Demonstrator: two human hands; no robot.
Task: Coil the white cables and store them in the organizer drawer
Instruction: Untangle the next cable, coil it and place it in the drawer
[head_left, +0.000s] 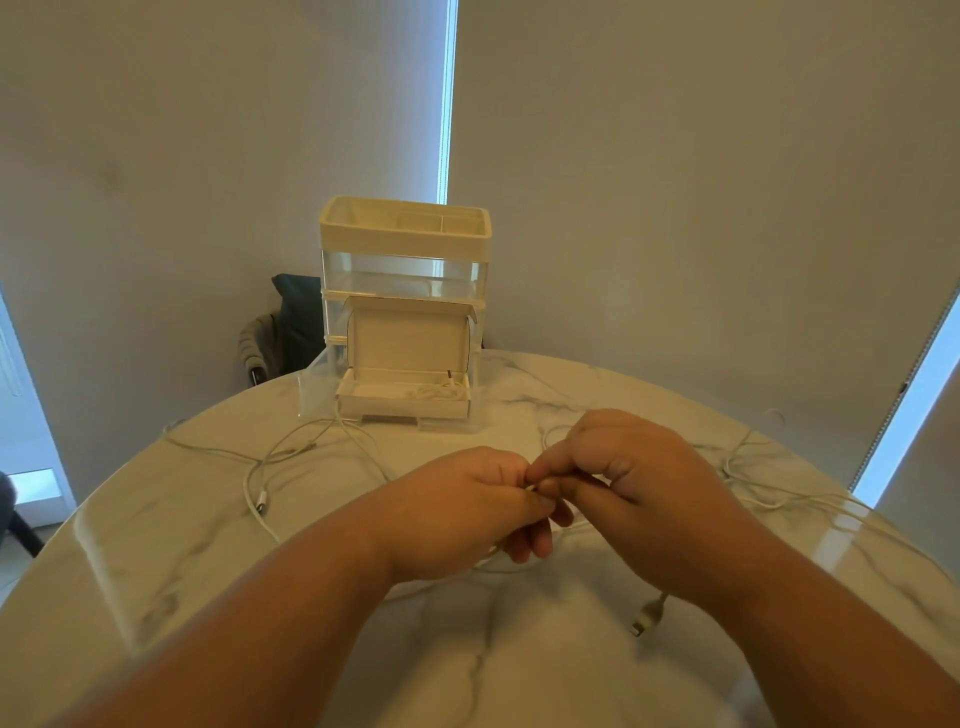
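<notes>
Round desk (519, 675), rim curving off left and right; bare marble in front of the organizer (405, 244). Left hand (467, 512) and right hand (639, 483) meet mid-desk, fingers (540, 535) curled, apparently pinching one thin white cable (531, 488), grip partly hidden. Plug (647, 618) flat by the right wrist. Loose cables (260, 467) sprawled either side. Open drawer (317, 384) with a box (405, 408) holding one coil.
</notes>
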